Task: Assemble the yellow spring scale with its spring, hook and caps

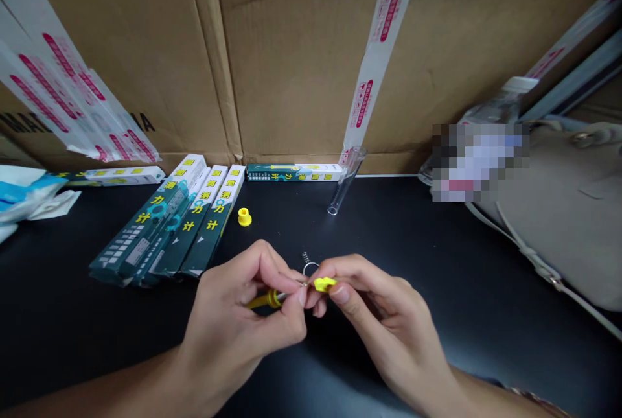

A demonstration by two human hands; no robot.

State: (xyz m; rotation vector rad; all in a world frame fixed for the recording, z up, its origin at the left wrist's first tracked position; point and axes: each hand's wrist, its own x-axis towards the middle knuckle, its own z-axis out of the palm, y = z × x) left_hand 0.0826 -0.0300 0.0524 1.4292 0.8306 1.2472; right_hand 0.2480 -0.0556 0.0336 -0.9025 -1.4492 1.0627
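Between the thumb and fingertips of my left hand (pixel 247 314) is the metal end of a yellow rod (pixel 258 302), apparently the inner part of a spring scale. My right hand (pixel 383 321) pinches a small yellow plastic piece (pixel 324 284) close to that end. The fingertips of both hands almost meet, and they hide how the two parts join. Just beyond them show a thin metal ring (pixel 310 265) and a short coil spring (pixel 305 257). Farther off, a yellow flanged cap (pixel 244 217) and a clear plastic tube (pixel 346 181) stand on the black table.
Several green-and-white spring scale boxes (pixel 168 223) lie at the left, another box (pixel 294 172) at the back. Large cartons (pixel 301 48) wall off the far side. A water bottle (pixel 495 107) and a beige bag (pixel 568 210) are right; a blue-white plastic packet (pixel 29 194) sits far left.
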